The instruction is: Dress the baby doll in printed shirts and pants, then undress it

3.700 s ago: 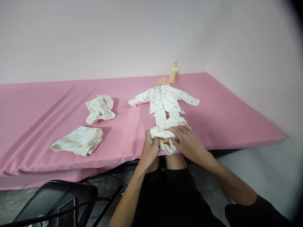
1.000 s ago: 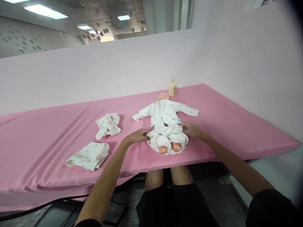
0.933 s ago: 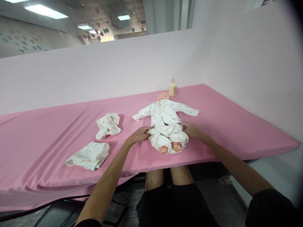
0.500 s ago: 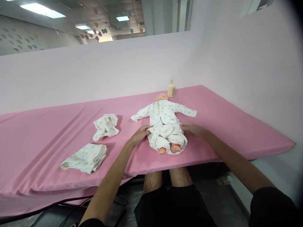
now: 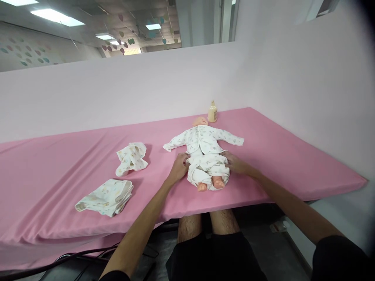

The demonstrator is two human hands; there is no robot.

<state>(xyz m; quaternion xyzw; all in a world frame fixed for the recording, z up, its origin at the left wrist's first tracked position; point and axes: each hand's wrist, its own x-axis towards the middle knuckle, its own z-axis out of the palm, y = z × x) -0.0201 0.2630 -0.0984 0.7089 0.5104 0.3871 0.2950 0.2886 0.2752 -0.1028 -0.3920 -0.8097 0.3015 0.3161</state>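
Observation:
A baby doll (image 5: 200, 121) lies on its back, head toward the wall. It wears a white patterned jacket (image 5: 202, 138), its sleeves spread wide. White patterned pants (image 5: 212, 162) are bunched round its hips and legs, and the bare feet (image 5: 218, 182) poke out below. On the left side of the waist, my left hand (image 5: 180, 167) is closed at the waistband, fingertips partly hidden by cloth. Across from it, my right hand (image 5: 234, 162) is closed at the right side of the same waistband, its fingers partly tucked under the jacket hem.
A pump bottle (image 5: 212, 113) stands beyond the doll's head, near the wall. To the left lie a crumpled patterned cloth (image 5: 131, 158) and a folded patterned cloth (image 5: 106, 196). Pink sheeting (image 5: 278, 156) covers the table, with walls behind and at right.
My left hand has moved slightly right and up against the doll's waist. My right hand has shifted a little at the waistband. The pants look drawn in more narrowly.

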